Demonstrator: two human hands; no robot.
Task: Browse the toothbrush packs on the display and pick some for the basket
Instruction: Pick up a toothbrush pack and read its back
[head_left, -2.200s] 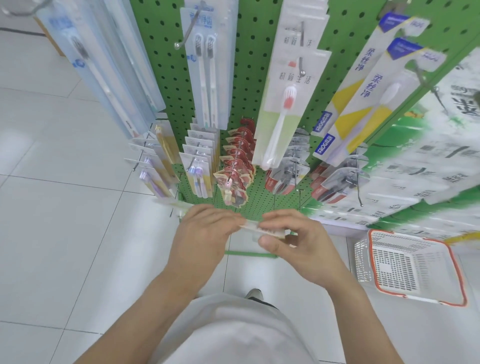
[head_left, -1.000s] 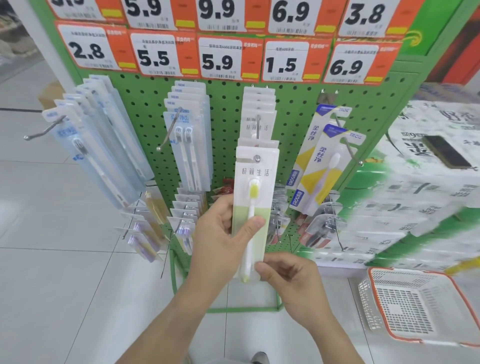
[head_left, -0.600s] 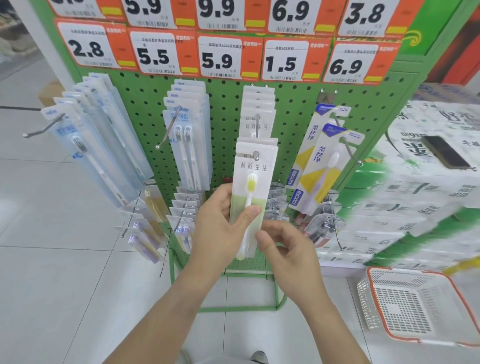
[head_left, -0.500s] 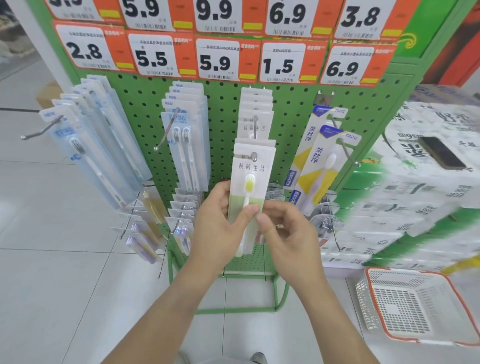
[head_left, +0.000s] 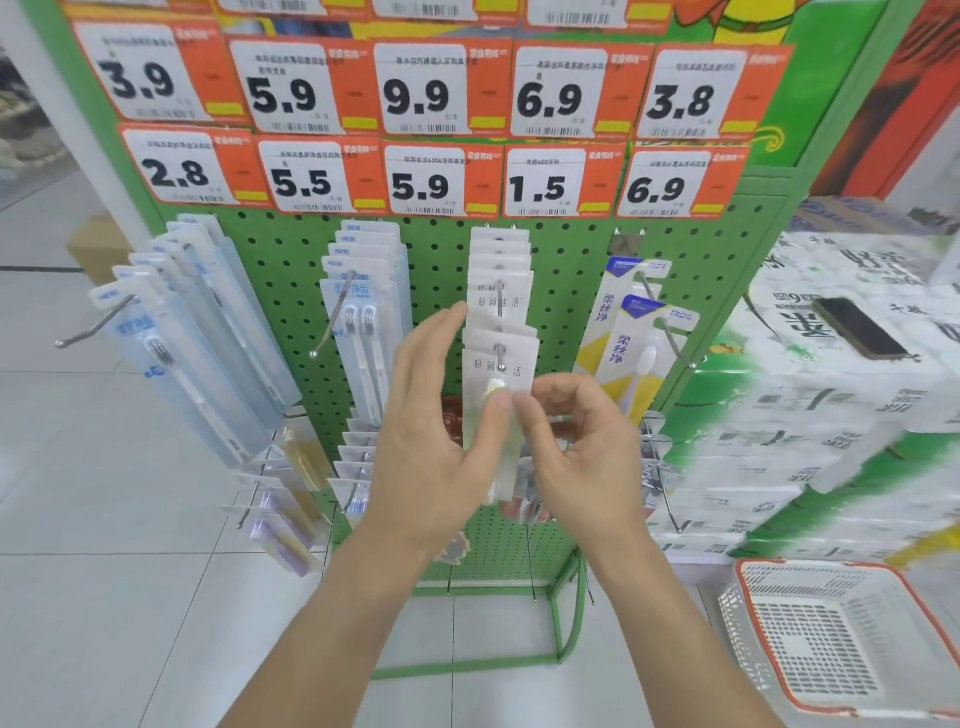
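A white-and-pale-green carded toothbrush pack (head_left: 497, 415) hangs at the front of the middle metal hook (head_left: 501, 358) on the green perforated display panel (head_left: 566, 260), with more packs of the same white card stacked behind it on that hook. The left hand (head_left: 434, 436) is raised beside the pack with its fingers straight and apart, the thumb pressing the card's front just under the brush head; the right hand (head_left: 576, 447) meets it from the other side, fingers loosely curled, its forefinger tip touching the card beside the left thumb — whether it truly pinches the pack cannot be told. To the left hang clear blue-tinted twin-brush packs (head_left: 363, 332), to the right the yellow-and-white packs with blue tops (head_left: 631, 343). Orange-and-white price tags (head_left: 431, 182) run across the panel's top. On the tiled floor at lower right stands a white plastic shopping basket with an orange rim (head_left: 836, 639), well apart from both hands.
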